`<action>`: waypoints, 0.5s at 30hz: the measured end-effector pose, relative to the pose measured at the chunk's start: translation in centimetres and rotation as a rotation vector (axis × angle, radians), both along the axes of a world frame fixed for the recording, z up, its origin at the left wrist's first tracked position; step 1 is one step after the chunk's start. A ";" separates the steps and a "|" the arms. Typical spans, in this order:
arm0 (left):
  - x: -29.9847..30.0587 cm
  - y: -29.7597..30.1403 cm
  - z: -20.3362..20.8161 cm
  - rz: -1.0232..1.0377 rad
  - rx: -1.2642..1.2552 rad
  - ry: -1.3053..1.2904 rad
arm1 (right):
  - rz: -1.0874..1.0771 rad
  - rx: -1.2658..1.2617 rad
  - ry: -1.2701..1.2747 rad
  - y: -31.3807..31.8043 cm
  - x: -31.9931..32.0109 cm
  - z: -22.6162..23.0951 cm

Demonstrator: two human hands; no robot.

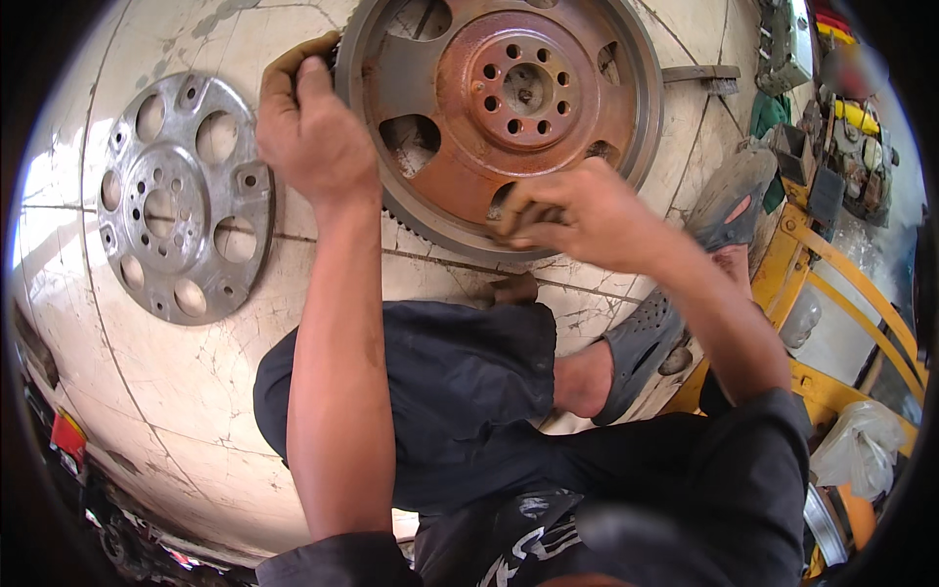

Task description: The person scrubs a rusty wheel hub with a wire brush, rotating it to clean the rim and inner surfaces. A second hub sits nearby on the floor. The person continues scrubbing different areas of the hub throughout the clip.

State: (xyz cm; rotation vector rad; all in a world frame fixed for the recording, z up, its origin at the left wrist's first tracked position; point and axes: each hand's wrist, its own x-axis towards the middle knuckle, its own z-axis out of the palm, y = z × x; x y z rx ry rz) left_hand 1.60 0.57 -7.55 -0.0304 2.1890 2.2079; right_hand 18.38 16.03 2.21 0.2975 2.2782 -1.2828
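Note:
A large flywheel (469,147) with a toothed rim lies on the tiled floor before me, its middle reddish with rust. My left hand (318,132) is closed over the rim at its left side, thumb and fingers bent around the edge. On the lower right part of the face rests my right hand (577,217). Its fingers are curled and pressed together beside one of the large openings, and whatever they may hold is hidden. To the left lies a thinner grey metal disc (220,196) with round cut-outs, apart from both hands.
A wire brush (722,78) lies just right of the flywheel. My legs and grey clog (641,342) are close below it. At the right stand a yellow metal frame (782,264), a plastic bag (861,445) and machine parts (861,161). A red object (68,435) is at the lower left.

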 end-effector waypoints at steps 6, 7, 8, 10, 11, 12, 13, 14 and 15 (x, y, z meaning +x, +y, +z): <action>0.3 -0.1 1.6 -0.005 -0.222 0.018 | -0.200 0.030 0.144 -4.3 -1.2 -1.0; 0.0 -0.2 1.3 0.000 -0.177 -0.004 | -0.129 0.028 0.116 -3.0 0.1 -0.8; -0.1 -0.2 1.0 0.004 -0.128 -0.023 | -0.059 0.029 0.092 -1.1 1.8 -0.4; -0.3 -0.4 0.5 -0.005 -0.109 -0.035 | 0.031 0.040 0.056 2.3 3.6 0.0; -0.4 -0.4 0.5 -0.008 -0.096 -0.039 | 0.054 0.049 0.040 3.9 4.0 0.3; -0.4 -0.5 0.8 -0.003 -0.158 -0.039 | 0.078 0.058 0.025 4.7 4.1 0.4; -0.3 -0.3 1.1 -0.002 -0.211 -0.039 | 0.073 0.033 0.037 4.2 3.6 0.4; -0.3 -0.1 1.4 -0.003 -0.267 -0.038 | 0.067 0.005 0.049 2.7 2.8 0.0; -0.4 0.1 1.3 -0.015 -0.224 -0.041 | 0.061 -0.022 0.062 1.0 1.9 -0.4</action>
